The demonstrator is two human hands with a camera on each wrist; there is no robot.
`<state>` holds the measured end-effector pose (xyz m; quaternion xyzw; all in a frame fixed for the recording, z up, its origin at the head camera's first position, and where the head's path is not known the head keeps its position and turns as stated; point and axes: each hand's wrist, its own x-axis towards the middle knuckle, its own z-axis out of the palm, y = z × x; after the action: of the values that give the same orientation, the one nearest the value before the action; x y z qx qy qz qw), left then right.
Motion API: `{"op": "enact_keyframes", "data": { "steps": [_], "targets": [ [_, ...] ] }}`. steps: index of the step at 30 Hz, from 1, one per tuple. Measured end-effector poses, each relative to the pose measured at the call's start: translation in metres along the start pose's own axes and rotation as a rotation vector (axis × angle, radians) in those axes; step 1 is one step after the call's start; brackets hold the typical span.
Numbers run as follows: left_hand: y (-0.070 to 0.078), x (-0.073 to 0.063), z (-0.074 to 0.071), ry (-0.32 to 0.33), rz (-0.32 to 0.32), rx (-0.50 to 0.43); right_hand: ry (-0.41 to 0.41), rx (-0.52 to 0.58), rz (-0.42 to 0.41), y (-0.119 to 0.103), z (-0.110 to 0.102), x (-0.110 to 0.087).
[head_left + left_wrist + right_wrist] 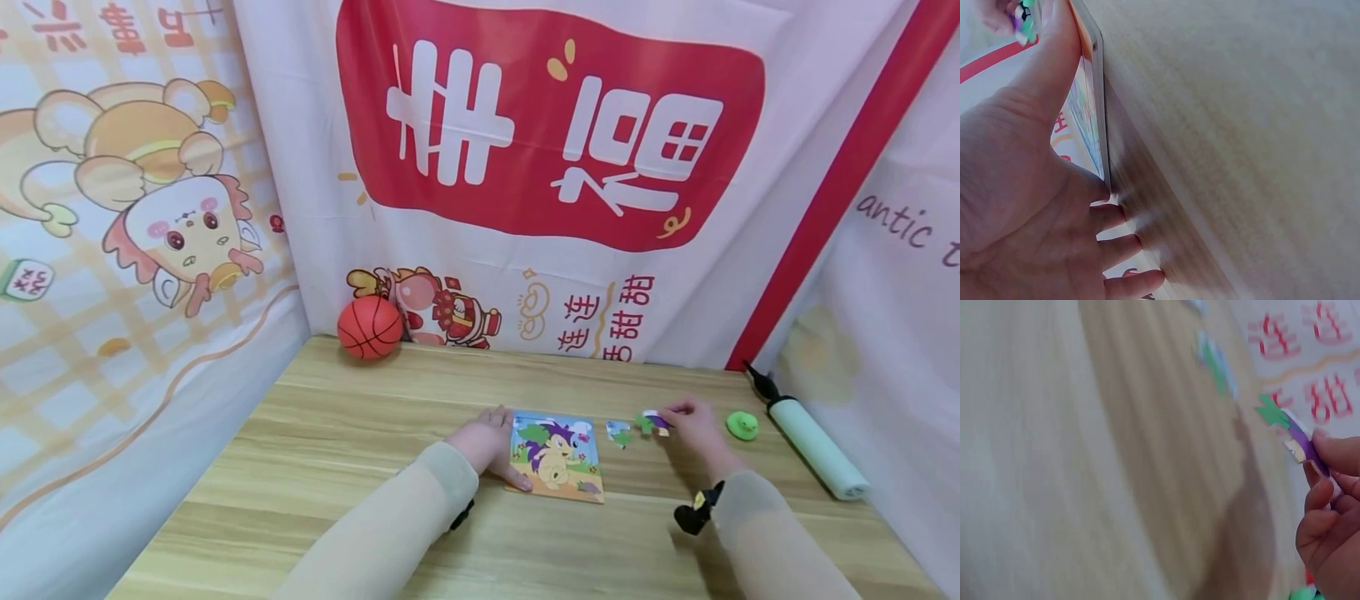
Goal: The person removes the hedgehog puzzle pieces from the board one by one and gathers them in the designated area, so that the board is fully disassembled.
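Note:
A square picture puzzle board, showing a cartoon animal with purple hair, lies flat on the table. My left hand rests along its left side, fingers straight and spread, with the thumb at the lower left corner. In the left wrist view the board's edge runs beside the thumb. My right hand pinches a puzzle piece in purple, green and cream between thumb and fingers, raised over the table. Another puzzle piece, blue and green, lies between the board and my right hand.
On the right lie a small green toy and a pale green hand pump with a black nozzle. A red toy basketball sits at the table's back left corner. Printed cloth hangs behind the wooden table and along its sides.

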<state>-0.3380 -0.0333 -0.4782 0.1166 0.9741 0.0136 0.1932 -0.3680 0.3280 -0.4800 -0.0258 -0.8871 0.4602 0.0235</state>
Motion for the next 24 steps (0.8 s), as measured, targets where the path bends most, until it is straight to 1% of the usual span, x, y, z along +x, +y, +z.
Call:
{"op": "enact_keyframes", "data": {
  "steps": [4,5,8,12,15,19,24],
  "targets": [
    [0.0,-0.004,-0.002,0.004,-0.004,-0.01,0.079,-0.049,0.058,0.024,-0.011,-0.001],
    [0.0,-0.005,-0.002,-0.001,-0.005,-0.005,0.094,-0.061,0.063,0.028,-0.013,-0.002],
    [0.002,-0.014,-0.008,0.008,0.001,-0.014,0.115,-0.092,0.101,0.034,-0.016,-0.002],
    [0.003,-0.024,-0.015,0.017,0.015,-0.02,0.102,-0.138,0.1,0.032,-0.015,-0.002],
    [0.003,-0.028,-0.016,0.021,0.023,-0.021,0.09,-0.176,0.082,0.029,-0.014,-0.002],
    [0.005,-0.029,-0.016,0.023,0.028,-0.02,0.087,-0.198,0.076,0.028,-0.01,-0.003],
    [0.004,-0.028,-0.017,0.019,0.019,-0.004,0.082,-0.16,0.113,0.026,-0.004,-0.002]
  ]
}}
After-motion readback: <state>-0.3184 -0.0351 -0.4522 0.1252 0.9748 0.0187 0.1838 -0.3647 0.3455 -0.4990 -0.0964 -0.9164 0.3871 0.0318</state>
